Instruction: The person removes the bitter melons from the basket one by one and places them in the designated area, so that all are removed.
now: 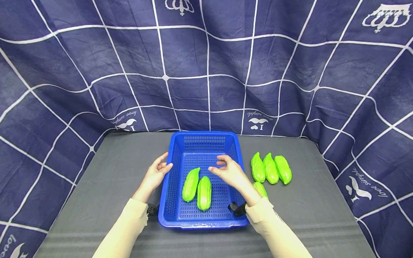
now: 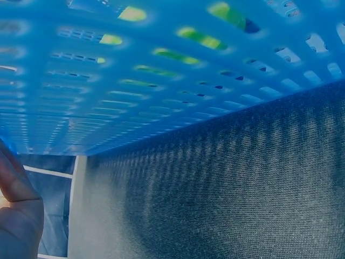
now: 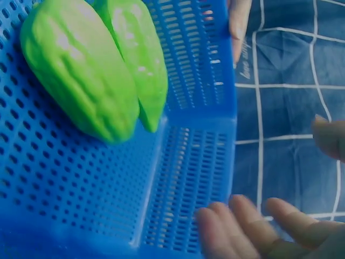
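Observation:
Two green, ridged vegetable-like pieces, one [image 1: 190,184] beside the other [image 1: 204,193], lie in a blue perforated basket [image 1: 203,226]; the right wrist view shows them close up [image 3: 81,70]. My left hand [image 1: 154,175] is at the basket's left wall, its fingers at the rim; in the left wrist view only part of the hand [image 2: 19,205] shows beside the wall. Over the basket's right half, my right hand [image 1: 230,174] holds nothing, thumb and fingers apart. The right wrist view shows its spread fingers [image 3: 248,226].
Three more green pieces [image 1: 271,168] lie in a row on the grey table [image 1: 306,200] right of the basket. Another [image 1: 260,189] is partly hidden by my right forearm. A dark blue curtain [image 1: 229,58] with white lines stands behind the table.

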Available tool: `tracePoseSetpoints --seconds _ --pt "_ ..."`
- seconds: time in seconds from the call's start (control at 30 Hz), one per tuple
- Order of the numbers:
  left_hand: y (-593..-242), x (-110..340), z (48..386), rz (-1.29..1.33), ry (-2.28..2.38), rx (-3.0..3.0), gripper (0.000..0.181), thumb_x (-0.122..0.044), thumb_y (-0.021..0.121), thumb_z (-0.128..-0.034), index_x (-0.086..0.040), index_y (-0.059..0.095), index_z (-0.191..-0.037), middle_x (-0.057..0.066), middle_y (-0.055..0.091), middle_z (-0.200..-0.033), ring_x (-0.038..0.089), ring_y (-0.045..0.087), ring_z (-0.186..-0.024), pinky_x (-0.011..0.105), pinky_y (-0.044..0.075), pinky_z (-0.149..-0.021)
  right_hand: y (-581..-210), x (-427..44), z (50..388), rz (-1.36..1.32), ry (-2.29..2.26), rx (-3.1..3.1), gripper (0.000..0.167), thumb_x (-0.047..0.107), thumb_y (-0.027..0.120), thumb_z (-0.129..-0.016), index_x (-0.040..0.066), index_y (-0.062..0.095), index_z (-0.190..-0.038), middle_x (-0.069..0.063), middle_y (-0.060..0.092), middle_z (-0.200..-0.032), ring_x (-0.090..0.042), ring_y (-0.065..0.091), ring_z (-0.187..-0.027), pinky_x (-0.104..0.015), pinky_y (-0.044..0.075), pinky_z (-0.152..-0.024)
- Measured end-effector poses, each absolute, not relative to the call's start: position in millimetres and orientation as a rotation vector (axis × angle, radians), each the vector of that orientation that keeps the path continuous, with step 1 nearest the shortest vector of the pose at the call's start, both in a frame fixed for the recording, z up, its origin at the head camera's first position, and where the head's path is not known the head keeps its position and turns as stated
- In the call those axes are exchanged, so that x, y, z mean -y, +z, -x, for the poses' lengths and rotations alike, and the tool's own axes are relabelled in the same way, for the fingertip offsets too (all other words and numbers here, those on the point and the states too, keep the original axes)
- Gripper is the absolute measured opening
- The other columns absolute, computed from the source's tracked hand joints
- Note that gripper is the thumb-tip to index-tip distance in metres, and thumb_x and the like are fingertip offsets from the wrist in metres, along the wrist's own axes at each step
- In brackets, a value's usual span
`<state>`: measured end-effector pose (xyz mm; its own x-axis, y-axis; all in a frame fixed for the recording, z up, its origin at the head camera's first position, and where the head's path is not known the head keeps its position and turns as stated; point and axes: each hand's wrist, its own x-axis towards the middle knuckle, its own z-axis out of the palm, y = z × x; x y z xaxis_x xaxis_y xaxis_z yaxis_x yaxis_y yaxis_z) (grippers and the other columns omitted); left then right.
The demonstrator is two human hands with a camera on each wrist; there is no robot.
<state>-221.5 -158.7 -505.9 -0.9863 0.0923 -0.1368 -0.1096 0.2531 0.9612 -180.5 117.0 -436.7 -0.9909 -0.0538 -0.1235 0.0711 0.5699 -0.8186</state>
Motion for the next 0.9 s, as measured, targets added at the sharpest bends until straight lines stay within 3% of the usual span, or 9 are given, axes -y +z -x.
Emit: tracePoseSetpoints --seconds 0.53,0.9 --pt "-507 159 219 0.044 1.865 -2.338 0.06 -0.018 0.058 -0.1 -0.011 0.033 -0.154 0.027 0.061 -0.126 0.012 0.065 -0.089 0.022 0.05 -0.075 -463 -89 188 0.075 -1.08 -2.651 0.072 0.035 0.075 -0.084 -0.004 0.048 -0.138 -0.025 0.061 -0.128 -0.038 0.058 -0.12 -0.049 0.046 -0.101" --pt "-506 158 220 0.031 1.86 -2.341 0.059 -0.018 0.058 -0.1002 -0.011 0.033 -0.154 0.028 0.061 -0.127 0.016 0.066 -0.093 0.022 0.05 -0.076 -475 -84 188 0.092 -0.907 -2.606 0.082 0.038 0.077 -0.082 -0.008 0.043 -0.141 -0.03 0.05 -0.14 -0.042 0.048 -0.132 -0.052 0.039 -0.109"
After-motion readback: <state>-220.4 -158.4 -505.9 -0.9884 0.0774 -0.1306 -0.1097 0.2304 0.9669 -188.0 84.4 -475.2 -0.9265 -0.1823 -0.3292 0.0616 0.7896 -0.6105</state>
